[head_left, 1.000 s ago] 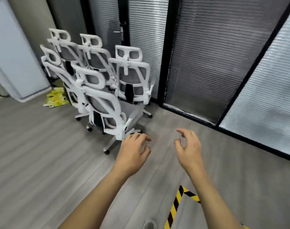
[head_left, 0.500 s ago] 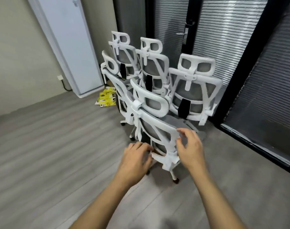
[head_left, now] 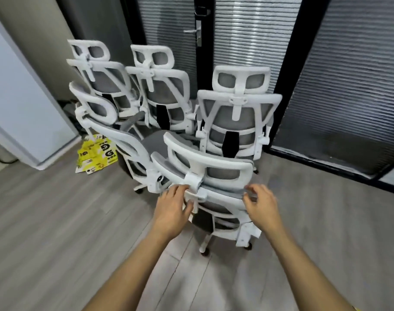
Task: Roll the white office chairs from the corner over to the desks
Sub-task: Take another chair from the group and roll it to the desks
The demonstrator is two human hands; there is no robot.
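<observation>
Several white office chairs with grey mesh stand bunched in the corner, backs toward me. The nearest chair [head_left: 216,164] is right in front of me, its headrest tilted to the left. My left hand [head_left: 172,207] is on the top of its backrest, fingers curled against the headrest post. My right hand [head_left: 261,205] has its fingers hooked over the right end of the backrest's top edge; it is blurred. Behind it stands another chair [head_left: 238,122], with two more chairs [head_left: 160,95] further back and one chair [head_left: 106,122] at the left.
Glass partitions with blinds and black frames [head_left: 283,108] close off the back and right; a door handle [head_left: 197,30] shows. A tall white panel [head_left: 23,97] stands at the left wall. Yellow papers [head_left: 95,153] lie on the floor. Grey wooden floor [head_left: 57,232] spreads left and toward me.
I have come closer to the chairs. Both hands moved up from the lower frame onto the top of the nearest chair's backrest, and the chair has turned its back toward me.
</observation>
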